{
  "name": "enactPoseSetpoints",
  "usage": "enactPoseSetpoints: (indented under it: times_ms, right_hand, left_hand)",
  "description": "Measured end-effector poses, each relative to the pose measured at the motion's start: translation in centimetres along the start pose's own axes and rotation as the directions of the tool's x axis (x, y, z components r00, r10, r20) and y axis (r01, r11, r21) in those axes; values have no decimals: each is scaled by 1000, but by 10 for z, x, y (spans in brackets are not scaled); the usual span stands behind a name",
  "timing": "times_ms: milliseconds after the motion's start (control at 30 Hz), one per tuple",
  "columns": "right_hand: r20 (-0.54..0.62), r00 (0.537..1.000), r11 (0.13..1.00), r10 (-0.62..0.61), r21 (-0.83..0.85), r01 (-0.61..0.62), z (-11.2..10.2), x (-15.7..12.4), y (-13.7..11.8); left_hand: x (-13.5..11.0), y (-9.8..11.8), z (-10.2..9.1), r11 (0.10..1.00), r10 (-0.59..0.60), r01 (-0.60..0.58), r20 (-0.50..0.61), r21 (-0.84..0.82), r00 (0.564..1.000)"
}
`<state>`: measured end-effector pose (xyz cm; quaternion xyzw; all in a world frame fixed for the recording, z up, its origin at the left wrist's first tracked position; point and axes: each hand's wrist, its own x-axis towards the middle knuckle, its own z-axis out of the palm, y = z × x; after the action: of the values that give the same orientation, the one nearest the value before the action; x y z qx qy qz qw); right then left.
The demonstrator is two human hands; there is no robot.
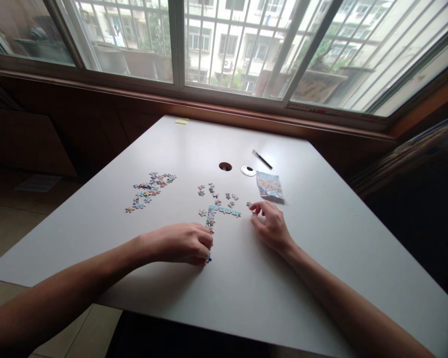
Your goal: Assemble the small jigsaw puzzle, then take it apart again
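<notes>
An L-shaped run of joined jigsaw pieces (pixel 211 219) lies on the white table, its light-blue top edge reaching right. My left hand (pixel 188 242) is closed at the lower end of the upright strip, hiding part of it. A dark blue puzzle piece (pixel 209 259) shows at its fingertips. To the right of the top edge, my right hand (pixel 271 224) has thumb and forefinger curled together around a small puzzle piece (pixel 254 213). Another piece (pixel 249 204) lies just beyond those fingers. Several loose pieces (pixel 211 189) sit above the joined strip.
A larger pile of puzzle pieces (pixel 149 190) spreads at the left. A creased picture sheet (pixel 270 186) lies beyond my right hand, with a black pen (pixel 262 159), a round silver cover (pixel 248 171) and a table hole (pixel 225 167). Yellow paper (pixel 181 121) is at the far edge.
</notes>
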<state>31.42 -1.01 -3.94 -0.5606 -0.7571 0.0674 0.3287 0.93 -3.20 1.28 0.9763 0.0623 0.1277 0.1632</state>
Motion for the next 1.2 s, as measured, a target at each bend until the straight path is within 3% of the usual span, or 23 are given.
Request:
enactPoseSetpoints:
  times_ms: [600, 800, 867, 1000, 1100, 1200]
  right_hand:
    - [-3, 1000, 1000, -2, -2, 2, 0, 0, -1]
    - [-16, 999, 999, 40, -28, -40, -3, 2, 0]
    - [-54, 995, 993, 79, -85, -83, -6, 5, 8]
    - [-107, 982, 974, 155, -152, -170, -12, 10, 26]
    - [-46, 970, 969, 237, -67, -240, -12, 13, 33]
    - [-23, 970, 970, 240, -33, -241, -11, 13, 33]
  left_hand:
    - [-1, 1, 1, 991, -53, 51, -13, -124, 999]
    - [0, 2, -7, 974, -110, 88, -95, -210, 989]
    - [-2, -5, -8, 971, -195, 163, -189, -174, 962]
    - [-8, -27, 0, 917, -379, 399, -372, -25, 847]
    - [-12, -41, 10, 870, -465, 493, -375, -23, 802]
    - [-14, -47, 14, 850, -506, 525, -352, -46, 788]
